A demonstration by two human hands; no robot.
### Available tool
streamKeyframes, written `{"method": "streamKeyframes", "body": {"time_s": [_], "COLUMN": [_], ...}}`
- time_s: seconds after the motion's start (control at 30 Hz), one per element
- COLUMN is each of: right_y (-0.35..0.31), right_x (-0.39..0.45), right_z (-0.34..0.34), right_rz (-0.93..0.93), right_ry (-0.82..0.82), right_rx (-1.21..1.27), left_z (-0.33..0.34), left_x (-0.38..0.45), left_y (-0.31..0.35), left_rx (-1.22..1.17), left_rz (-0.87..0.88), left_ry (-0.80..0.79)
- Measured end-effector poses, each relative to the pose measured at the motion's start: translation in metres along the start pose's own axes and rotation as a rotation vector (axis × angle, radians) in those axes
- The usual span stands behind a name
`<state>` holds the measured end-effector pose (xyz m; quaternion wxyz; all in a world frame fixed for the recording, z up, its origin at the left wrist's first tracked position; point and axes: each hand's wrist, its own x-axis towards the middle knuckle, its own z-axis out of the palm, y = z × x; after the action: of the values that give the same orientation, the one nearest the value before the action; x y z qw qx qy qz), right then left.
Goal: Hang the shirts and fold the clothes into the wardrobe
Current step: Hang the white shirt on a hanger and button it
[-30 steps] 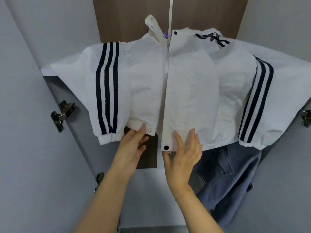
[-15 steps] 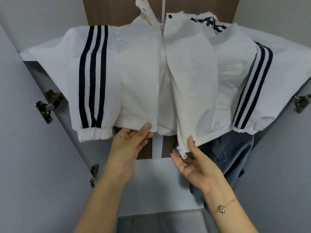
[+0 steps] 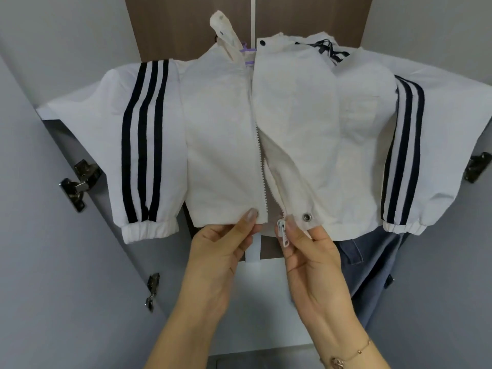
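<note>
White jacket point(image 3: 221, 145) hangs in the wardrobe point(image 3: 186, 22), zipper axis vertical. Left hand point(image 3: 221, 251) pinches the left hem corner; right hand point(image 3: 308, 251) pinches the zipper slider point(image 3: 282, 228) at the right hem. The 2 zipper ends sit just apart, level.

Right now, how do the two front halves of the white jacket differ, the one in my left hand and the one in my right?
The left front panel hangs flat, and the left hand pinches its bottom corner. The right front panel is folded back at its lower edge, showing a metal snap; the right hand pinches it by the zipper slider. Both are white, edged with zipper teeth, and still unjoined.
</note>
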<state>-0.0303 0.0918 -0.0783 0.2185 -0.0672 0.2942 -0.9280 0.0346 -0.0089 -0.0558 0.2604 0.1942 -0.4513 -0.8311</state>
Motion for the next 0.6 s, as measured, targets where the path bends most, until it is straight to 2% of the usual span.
{"method": "streamKeyframes", "body": {"time_s": [0.3,0.5,0.6], "right_y": [0.007,0.012,0.013], "right_x": [-0.008,-0.007,-0.006], "right_z": [0.011,0.005,0.003], "right_rz": [-0.13,-0.173,-0.185], "right_ry": [0.079,0.231,0.251], "right_rx": [-0.162,-0.207,-0.224], "left_z": [0.01,0.008,0.009], "left_x": [-0.003,-0.001,-0.001], "left_y": [-0.008,-0.009,-0.01], "left_rx": [-0.027,-0.059,-0.065], "left_rz": [0.029,0.001,-0.001], "left_ry": [0.022,0.034,0.022]}}
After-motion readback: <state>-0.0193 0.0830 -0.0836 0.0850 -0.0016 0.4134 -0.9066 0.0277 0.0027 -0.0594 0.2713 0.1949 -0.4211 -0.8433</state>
